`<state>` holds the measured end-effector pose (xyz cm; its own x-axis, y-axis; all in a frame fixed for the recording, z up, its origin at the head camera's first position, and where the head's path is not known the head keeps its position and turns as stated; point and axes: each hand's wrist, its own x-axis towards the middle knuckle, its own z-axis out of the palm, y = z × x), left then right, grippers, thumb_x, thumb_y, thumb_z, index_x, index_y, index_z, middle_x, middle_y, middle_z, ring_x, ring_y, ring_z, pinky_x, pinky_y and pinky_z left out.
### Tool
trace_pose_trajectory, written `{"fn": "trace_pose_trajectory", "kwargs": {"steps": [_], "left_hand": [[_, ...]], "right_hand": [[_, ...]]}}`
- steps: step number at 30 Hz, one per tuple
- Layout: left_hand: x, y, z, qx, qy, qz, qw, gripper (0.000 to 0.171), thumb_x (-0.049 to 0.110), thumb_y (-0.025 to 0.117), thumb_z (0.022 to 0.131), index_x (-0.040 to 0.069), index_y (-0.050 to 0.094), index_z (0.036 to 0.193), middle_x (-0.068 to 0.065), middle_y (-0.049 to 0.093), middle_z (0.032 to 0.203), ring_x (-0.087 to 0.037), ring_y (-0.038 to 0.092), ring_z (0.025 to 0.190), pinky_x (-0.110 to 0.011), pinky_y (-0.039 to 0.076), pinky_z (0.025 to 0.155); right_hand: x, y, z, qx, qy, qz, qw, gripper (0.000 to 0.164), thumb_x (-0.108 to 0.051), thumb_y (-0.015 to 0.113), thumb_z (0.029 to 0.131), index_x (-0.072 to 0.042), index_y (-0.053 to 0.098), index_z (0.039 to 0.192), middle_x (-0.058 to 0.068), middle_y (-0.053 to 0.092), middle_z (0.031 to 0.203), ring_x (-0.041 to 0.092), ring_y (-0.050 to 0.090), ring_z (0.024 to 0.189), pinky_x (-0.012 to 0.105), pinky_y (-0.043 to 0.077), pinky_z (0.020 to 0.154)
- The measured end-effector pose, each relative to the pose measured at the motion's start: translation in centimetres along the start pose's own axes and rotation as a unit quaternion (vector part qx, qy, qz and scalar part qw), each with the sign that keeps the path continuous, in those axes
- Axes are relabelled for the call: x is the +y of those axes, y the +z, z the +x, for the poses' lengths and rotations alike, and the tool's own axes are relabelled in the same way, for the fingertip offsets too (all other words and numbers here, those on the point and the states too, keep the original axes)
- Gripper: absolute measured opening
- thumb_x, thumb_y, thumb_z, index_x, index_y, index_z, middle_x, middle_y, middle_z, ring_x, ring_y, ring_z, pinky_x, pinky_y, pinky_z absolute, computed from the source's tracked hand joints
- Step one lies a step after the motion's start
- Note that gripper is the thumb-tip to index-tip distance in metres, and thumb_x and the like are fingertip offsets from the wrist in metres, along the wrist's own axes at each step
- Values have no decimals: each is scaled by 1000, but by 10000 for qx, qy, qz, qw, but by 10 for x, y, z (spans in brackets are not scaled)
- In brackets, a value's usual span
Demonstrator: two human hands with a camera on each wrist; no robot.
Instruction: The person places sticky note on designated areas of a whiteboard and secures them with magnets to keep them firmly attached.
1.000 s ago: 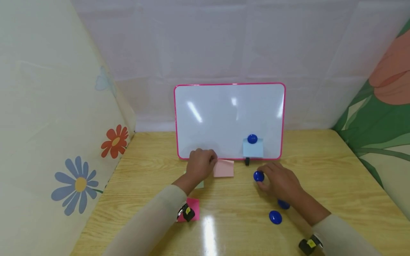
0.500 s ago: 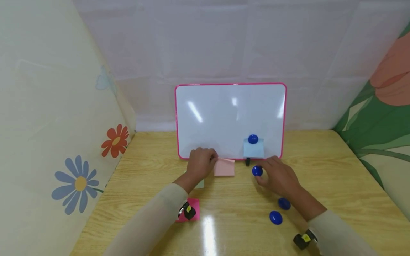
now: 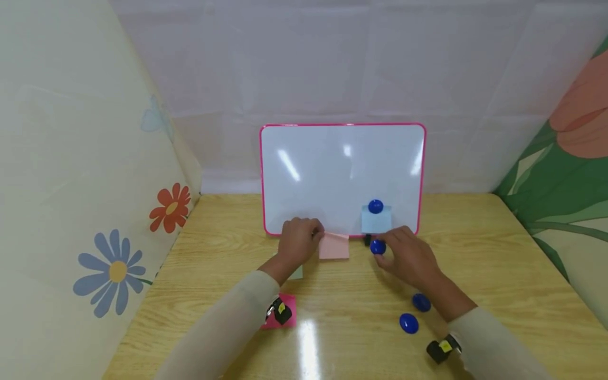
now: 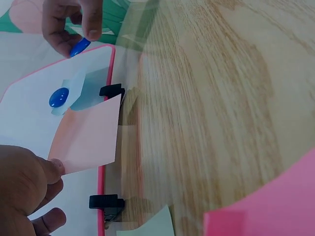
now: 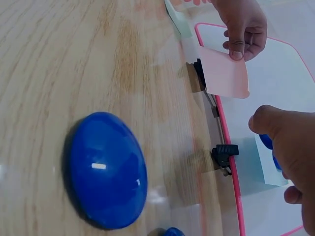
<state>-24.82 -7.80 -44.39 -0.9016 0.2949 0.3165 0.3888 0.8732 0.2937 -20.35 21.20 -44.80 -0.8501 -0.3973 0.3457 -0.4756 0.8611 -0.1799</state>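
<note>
Between thumb and fingers, my left hand point(image 3: 299, 243) pinches a pale pink sticky note point(image 3: 334, 246) by its edge, in front of the whiteboard's point(image 3: 313, 179) lower rim. My right hand point(image 3: 408, 257) pinches a round blue magnet point(image 3: 378, 247) near the board's lower right part. On the board, a light blue sticky note point(image 3: 376, 220) hangs under another blue magnet point(image 3: 376, 206). The left wrist view shows the pink note point(image 4: 88, 137) held clear of the table, with my thumb on its corner.
Two more blue magnets point(image 3: 409, 323) lie on the wooden table point(image 3: 351, 322) near my right forearm. A bright pink note point(image 3: 287, 315) and a pale green note point(image 3: 296, 273) lie partly under my left arm. Black clips point(image 4: 106, 201) support the board's bottom edge.
My right hand has moved left and toward the board with the magnet. My left hand and the pink note have shifted only slightly.
</note>
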Motion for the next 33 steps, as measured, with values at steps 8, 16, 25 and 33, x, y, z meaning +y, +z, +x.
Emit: {"fn": "trace_pose_trajectory", "kwargs": {"steps": [8, 16, 25, 33], "left_hand": [[3, -1, 6, 27, -75, 14, 10000, 8, 27, 75, 96, 20, 76, 99, 6, 74, 91, -18, 61, 85, -41, 46, 80], [6, -3, 11, -89, -374, -3, 9993, 10, 27, 72, 98, 19, 76, 103, 4, 74, 96, -18, 62, 88, -40, 46, 84], [6, -1, 16, 50, -315, 30, 9995, 12, 28, 72, 98, 19, 76, 104, 4, 74, 95, -19, 64, 88, -41, 47, 84], [5, 0, 21, 226, -351, 6, 9991, 11, 26, 72, 98, 18, 77, 103, 2, 74, 95, -22, 64, 89, -42, 46, 83]], "right_hand": [[-4, -1, 7, 41, 48, -23, 10000, 48, -37, 82, 87, -10, 69, 124, 7, 68, 118, 27, 57, 114, 44, 56, 82], [-8, 2, 14, 31, 105, -119, 9999, 48, -38, 81, 88, -9, 68, 123, 7, 68, 119, 28, 57, 115, 44, 56, 81], [-13, 4, 23, 346, -241, -54, 9991, 45, -34, 81, 87, -7, 69, 121, 8, 68, 117, 29, 57, 112, 41, 55, 82], [-17, 8, 30, 455, -321, -217, 9982, 45, -34, 81, 86, -8, 70, 120, 7, 68, 114, 28, 59, 111, 38, 55, 79]]}}
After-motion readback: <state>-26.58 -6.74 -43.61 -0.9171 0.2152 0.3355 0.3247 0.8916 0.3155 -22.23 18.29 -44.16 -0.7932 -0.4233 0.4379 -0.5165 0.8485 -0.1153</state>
